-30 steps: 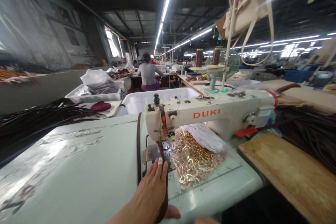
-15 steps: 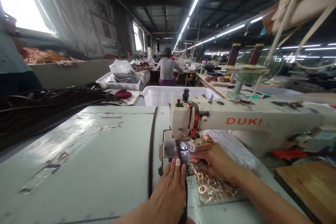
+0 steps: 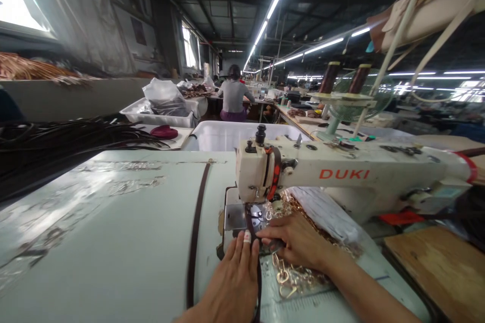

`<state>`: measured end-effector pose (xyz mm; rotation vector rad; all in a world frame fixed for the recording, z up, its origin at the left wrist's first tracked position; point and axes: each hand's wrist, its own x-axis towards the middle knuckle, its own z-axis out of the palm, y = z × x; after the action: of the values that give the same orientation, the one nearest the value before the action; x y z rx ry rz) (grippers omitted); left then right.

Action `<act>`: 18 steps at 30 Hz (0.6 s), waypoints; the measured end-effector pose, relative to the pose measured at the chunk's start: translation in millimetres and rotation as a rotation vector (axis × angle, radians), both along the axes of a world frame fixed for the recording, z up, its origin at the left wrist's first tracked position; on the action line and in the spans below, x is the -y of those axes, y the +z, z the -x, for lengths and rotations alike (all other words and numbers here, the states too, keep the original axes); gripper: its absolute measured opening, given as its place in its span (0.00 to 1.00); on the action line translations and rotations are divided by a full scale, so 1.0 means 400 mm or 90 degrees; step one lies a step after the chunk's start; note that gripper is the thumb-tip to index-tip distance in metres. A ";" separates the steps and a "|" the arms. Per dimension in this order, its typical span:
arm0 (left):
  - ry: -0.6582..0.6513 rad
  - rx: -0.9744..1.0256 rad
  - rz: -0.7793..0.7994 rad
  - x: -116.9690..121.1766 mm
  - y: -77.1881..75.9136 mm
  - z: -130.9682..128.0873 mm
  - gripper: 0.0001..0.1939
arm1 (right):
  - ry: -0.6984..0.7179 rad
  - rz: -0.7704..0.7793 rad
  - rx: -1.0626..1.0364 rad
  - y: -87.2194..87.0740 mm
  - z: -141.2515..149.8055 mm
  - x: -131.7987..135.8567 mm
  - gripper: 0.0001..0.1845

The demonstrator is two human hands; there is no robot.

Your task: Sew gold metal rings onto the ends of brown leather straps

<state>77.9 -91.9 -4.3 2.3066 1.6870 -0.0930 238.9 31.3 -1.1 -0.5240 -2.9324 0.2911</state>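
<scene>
My left hand (image 3: 235, 275) lies flat with fingers stretched forward on a dark brown strap (image 3: 259, 282) in front of the sewing machine (image 3: 303, 164). White tape wraps one fingertip. The strap runs under the machine's presser foot, over the metal plate (image 3: 235, 218). From the right, my right hand (image 3: 297, 239) reaches in with its index finger against the strap near the needle. Its other fingers curl around a small dark object (image 3: 276, 246), mostly hidden. Gold-coloured metal clasps (image 3: 288, 280) in a clear plastic bag lie beneath that hand and wrist.
Another dark strap (image 3: 197, 222) lies along the pale table (image 3: 144, 232) on the left. Many dark strips (image 3: 56, 144) are heaped at the far left. Behind the machine stands a white bin (image 3: 212, 133). A wooden board (image 3: 435, 257) is at right. A person (image 3: 233, 96) sits farther off.
The whole view has shifted slightly, with the machine and both hands appearing farther left. My right index finger is straighter against the strap. My left hand still rests on the strap.
</scene>
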 end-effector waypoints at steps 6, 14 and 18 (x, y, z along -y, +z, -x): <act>0.009 -0.075 0.046 -0.006 0.030 -0.014 0.43 | -0.023 -0.039 -0.015 -0.009 0.000 0.003 0.12; 0.008 -0.118 0.061 -0.009 0.025 -0.019 0.43 | -0.018 -0.035 0.019 0.011 0.004 0.010 0.15; 0.006 -0.110 0.056 -0.012 0.030 -0.020 0.45 | -0.026 -0.029 0.033 0.012 0.003 0.011 0.16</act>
<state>85.9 -87.2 7.7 2.2828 1.7360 -0.3663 237.9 26.7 3.7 -0.5933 -2.9657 0.2074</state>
